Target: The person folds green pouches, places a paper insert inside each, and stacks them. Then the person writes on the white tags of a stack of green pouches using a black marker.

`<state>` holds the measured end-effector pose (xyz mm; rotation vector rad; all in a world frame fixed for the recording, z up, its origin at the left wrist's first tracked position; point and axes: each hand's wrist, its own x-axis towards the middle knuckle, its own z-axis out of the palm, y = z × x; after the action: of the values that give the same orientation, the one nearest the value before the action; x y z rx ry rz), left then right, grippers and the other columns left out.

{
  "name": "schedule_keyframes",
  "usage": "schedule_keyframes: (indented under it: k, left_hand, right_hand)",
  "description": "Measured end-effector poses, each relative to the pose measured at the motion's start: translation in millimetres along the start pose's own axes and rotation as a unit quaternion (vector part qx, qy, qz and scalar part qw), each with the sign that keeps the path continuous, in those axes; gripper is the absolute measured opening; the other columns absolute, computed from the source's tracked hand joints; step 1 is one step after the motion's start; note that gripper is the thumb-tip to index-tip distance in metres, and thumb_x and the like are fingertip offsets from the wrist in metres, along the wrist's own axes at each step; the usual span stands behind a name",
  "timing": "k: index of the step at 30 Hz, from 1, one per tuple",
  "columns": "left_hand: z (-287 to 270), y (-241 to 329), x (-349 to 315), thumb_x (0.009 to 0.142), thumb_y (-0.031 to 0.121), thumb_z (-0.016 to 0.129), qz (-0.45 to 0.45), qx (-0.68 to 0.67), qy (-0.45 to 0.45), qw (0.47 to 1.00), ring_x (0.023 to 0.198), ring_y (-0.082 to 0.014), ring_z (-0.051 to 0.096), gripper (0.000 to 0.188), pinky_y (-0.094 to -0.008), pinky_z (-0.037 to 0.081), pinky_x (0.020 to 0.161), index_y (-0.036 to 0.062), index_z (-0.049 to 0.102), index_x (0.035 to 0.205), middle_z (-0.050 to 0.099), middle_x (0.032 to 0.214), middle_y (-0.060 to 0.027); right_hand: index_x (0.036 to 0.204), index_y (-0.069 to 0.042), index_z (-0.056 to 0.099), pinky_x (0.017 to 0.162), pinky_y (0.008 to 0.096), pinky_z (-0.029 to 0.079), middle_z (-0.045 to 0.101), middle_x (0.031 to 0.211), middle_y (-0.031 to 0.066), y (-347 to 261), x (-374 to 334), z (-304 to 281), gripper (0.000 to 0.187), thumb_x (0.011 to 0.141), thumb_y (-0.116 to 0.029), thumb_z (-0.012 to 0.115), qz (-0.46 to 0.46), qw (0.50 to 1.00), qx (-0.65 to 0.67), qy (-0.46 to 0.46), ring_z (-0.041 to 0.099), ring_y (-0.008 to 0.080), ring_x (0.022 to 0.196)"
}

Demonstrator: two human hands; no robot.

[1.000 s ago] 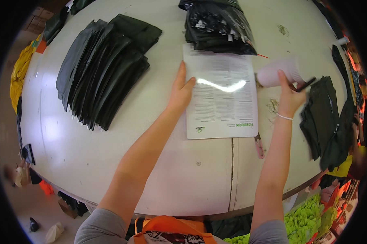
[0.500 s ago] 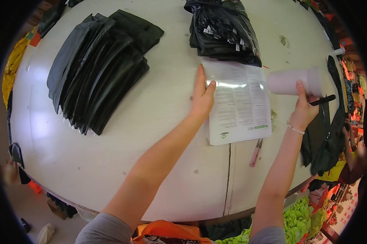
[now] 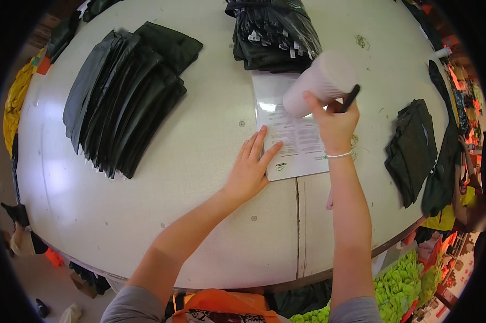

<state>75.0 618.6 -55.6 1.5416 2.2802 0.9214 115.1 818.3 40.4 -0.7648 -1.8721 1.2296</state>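
My left hand (image 3: pixel 249 164) lies with fingers spread at the left edge of a stack of clear, glossy sheets or bags printed with text (image 3: pixel 288 167). Gripped in my right hand (image 3: pixel 337 121) is a white, slightly tapered cup-shaped cylinder (image 3: pixel 319 81), tilted above the stack. A black pen-like stick (image 3: pixel 351 97) juts from the same hand. The cylinder and right hand hide part of the stack. Beyond it sits a bundle of black garments in clear plastic (image 3: pixel 275 40). A pink-handled tool (image 3: pixel 329 200) is mostly covered by my right forearm.
Overlapping dark folded garments (image 3: pixel 127 97) lie on the white table (image 3: pixel 200 237) at the left. Another dark folded pile (image 3: pixel 412 153) is near the right edge. Loose thread (image 3: pixel 362 41) lies at the far right. Bright green cloth (image 3: pixel 399 282) is heaped below the table edge.
My right hand has swung left with the white cylinder, now over the stack. My left hand has slid nearer along the stack's left edge. The dark pile at right is uncovered.
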Motion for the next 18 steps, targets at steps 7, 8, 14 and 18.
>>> schedule_keyframes:
  k: [7,8,14,18]
  left_hand:
    - [-11,4,-3,0.071,0.037,0.080,-0.010,-0.031,-0.016,0.999,0.141,-0.0436,0.020,0.092,-0.0536,0.024,0.112,0.0153,0.033,0.147,0.012,0.156,-0.0224]
    - [-9,4,-3,0.072,0.037,0.080,-0.011,-0.026,-0.010,1.000,0.141,-0.0434,0.020,0.092,-0.0535,0.024,0.112,0.0153,0.032,0.147,0.011,0.156,-0.0225]
    - [-37,-4,-18,0.073,0.035,0.079,-0.021,-0.084,0.012,0.996,0.142,-0.0416,0.019,0.091,-0.0533,0.022,0.112,0.0122,0.031,0.148,0.012,0.156,-0.0239]
    - [-76,-64,-77,0.074,0.029,0.078,-0.083,0.058,0.129,0.986,0.136,-0.0429,0.029,0.087,-0.0526,0.027,0.109,0.0053,0.033,0.144,0.027,0.150,-0.0243]
  right_hand:
    - [0.113,0.003,0.054,0.068,0.0207,0.046,0.060,0.102,0.0046,-2,-3,12,0.060,0.066,-0.011,0.087,-0.008,0.999,0.027,-0.016,0.054,0.0086,0.083]
    - [0.113,0.003,0.054,0.067,0.0201,0.045,0.060,0.102,0.0043,-10,-4,8,0.060,0.065,-0.011,0.087,0.002,1.000,-0.015,-0.025,0.053,0.0077,0.082]
    - [0.109,0.001,0.056,0.061,0.0187,0.041,0.061,0.096,0.0009,-34,14,-1,0.057,0.063,-0.011,0.088,-0.030,0.997,-0.024,-0.064,0.049,0.0058,0.072]
    - [0.109,0.005,0.060,0.073,0.0246,0.051,0.063,0.101,0.0050,-88,54,-32,0.043,0.073,-0.004,0.082,-0.101,0.994,-0.007,-0.045,0.061,0.0113,0.084]
